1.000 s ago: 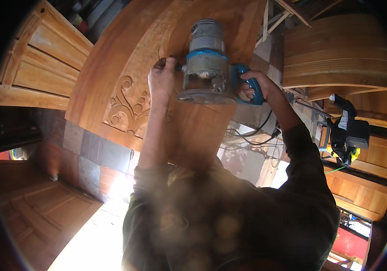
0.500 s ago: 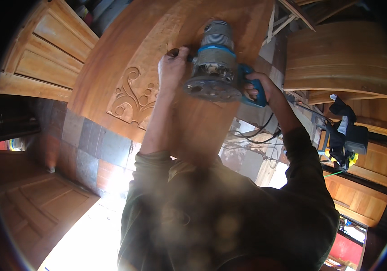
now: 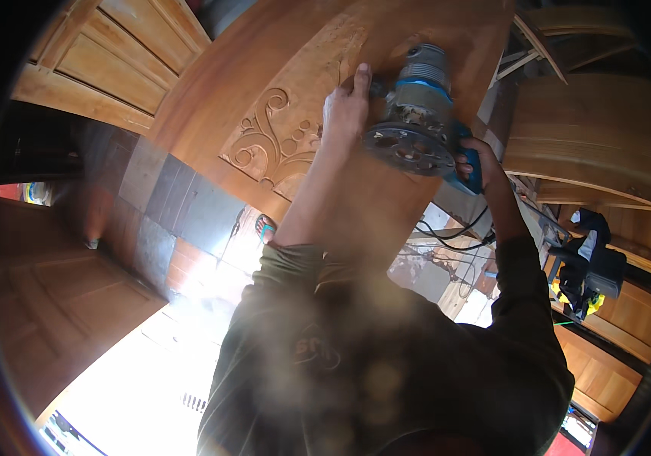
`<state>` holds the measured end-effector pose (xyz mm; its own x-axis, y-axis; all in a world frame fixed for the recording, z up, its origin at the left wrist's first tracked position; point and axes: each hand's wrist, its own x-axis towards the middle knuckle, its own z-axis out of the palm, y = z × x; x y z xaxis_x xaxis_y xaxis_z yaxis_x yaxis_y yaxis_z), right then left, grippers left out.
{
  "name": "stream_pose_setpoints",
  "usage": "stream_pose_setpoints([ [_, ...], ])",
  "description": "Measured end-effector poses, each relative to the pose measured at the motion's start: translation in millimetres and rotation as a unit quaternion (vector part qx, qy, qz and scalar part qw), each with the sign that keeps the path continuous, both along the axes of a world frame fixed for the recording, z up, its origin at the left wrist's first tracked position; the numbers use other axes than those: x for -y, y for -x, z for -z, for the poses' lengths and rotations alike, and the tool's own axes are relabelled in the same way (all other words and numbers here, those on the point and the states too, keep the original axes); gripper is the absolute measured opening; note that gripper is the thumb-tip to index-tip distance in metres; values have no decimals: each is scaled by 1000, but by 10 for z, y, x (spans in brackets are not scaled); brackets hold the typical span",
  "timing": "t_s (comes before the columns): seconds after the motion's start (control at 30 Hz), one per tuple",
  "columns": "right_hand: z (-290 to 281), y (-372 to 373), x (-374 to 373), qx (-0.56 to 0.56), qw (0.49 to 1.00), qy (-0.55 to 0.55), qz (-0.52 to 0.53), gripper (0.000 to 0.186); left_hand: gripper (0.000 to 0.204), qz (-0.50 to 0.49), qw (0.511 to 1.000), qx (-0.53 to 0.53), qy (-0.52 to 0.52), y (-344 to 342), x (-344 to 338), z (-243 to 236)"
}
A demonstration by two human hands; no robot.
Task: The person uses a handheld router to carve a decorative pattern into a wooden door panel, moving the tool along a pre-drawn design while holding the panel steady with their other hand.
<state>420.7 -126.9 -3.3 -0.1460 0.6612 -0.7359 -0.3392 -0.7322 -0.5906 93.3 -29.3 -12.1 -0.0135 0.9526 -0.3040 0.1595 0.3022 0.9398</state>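
A router (image 3: 425,95) with a grey metal motor housing, a blue ring and a round holed base plate (image 3: 409,149) is held over a large wooden panel (image 3: 371,220). It is tilted, so the underside of the base shows; the bit is too small to make out. My left hand (image 3: 347,110) is closed round the dark knob on the router's left side, thumb on top. On the other side, my right hand (image 3: 480,162) grips the blue D-shaped handle (image 3: 468,176). Left of the router, the panel bears a carved scroll relief (image 3: 268,148).
Black cables (image 3: 455,242) hang right of the panel. A panelled door (image 3: 112,68) stands at the far left, another (image 3: 67,304) nearer. Curved boards (image 3: 588,121) and a black bag (image 3: 603,273) are on the right. My sandalled foot (image 3: 265,226) is on the tiled floor (image 3: 181,197).
The view has shifted, so the panel and surroundings sit further right in the picture. Both hands keep their hold on the router, whose base underside shows more. A sandalled foot has come into sight.
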Motion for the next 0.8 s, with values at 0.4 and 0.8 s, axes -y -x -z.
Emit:
stream_pose_setpoints([
  [0.4,38,-43,80,34,998,-14,43,24,44,108,819,-493,-272,1535,1407,336],
  [0.8,114,157,133,144,971,-182,65,44,52,99,833,-481,-257,1655,1492,486],
])
